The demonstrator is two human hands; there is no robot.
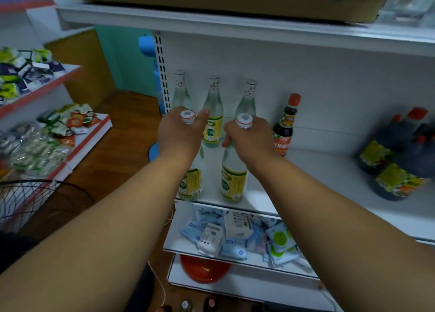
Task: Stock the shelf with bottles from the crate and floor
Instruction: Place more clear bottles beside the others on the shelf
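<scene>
Two hands set clear bottles at the near edge of a white shelf.

At far left, side racks (pixel 70 133) hold snack packets, with a wire basket (pixel 35 198) nearer. The left hand (pixel 179 133) is closed around the neck of the left front bottle (pixel 191 182), its white cap showing above the fingers; the bottle stands upright at the near left corner of the shelf (pixel 329 170). Just right, the right hand (pixel 251 137) grips the neck of the right front bottle (pixel 233 180), also upright near the edge. Behind them three matching bottles (pixel 213 114) stand in a row against the back panel. Further right stand a dark sauce bottle (pixel 284 128) and, well apart, dark jugs (pixel 400 161). Pale packets (pixel 235 236) fill the lower shelf.
</scene>
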